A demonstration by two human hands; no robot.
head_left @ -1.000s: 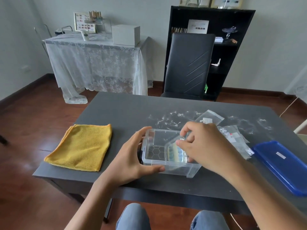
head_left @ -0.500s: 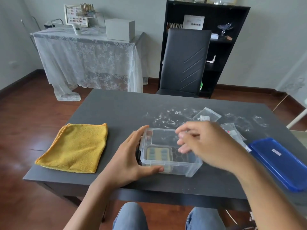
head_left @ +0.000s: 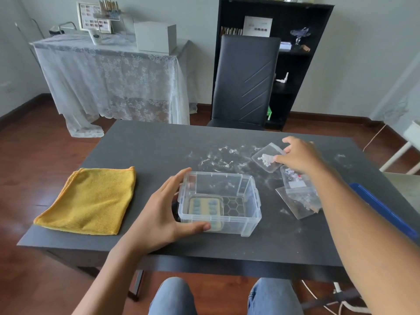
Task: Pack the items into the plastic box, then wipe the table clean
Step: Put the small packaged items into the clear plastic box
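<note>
Clear plastic box (head_left: 219,201) near the front edge of the dark desk (head_left: 145,151), lid off, one flat yellow-and-blue packet (head_left: 205,206) already lying on its floor at the left. Left hand (head_left: 163,214) cupped round the box's left wall, thumb along the front face and fingers curled against the far corner, steadying it. Right hand (head_left: 297,156) stretched out to the back right, fingers loosely bent, fingertips touching the far small zip bag (head_left: 268,160) of white bits; whether anything is actually pinched, cannot tell. Two more clear bags (head_left: 297,196) overlapping just right of the box, partly under the right forearm. Blue lid (head_left: 384,209) at the desk's right edge, yellow cloth (head_left: 91,201) folded flat well to the left, whitish smears (head_left: 218,160) behind the box not yet wiped. Bags probably very light, limp and slick, prone to sliding on the desk rather than lifting; best taken at a corner or the stiffer sealed edge, thumb under and finger over, not by the loose middle where the contents shift. Box itself light and rigid, likely to skate without a steadying grip.
</note>
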